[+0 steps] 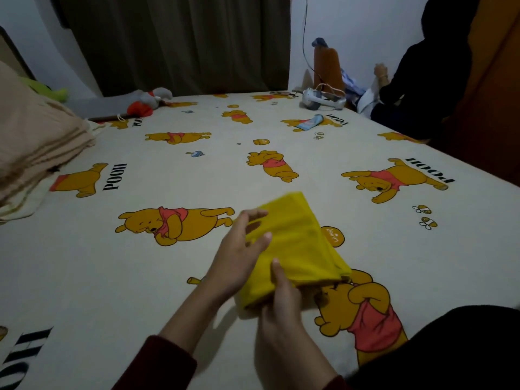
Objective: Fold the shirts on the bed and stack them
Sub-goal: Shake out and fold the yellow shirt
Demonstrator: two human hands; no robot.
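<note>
The left hand (239, 249) reaches in from the left, thumb and fingers pinching the near-left edge of a folded yellow shirt (298, 246). The right hand (281, 308) comes up from below, thumb on top, clamped on the shirt's near corner. The shirt sits low over the bed (140, 291) — touching the sheet or not, I cannot tell. Farther out lie folded beige blankets (36, 136) at left, a plush toy (149, 101) — and a seated person (416, 80) at far right.
</note>
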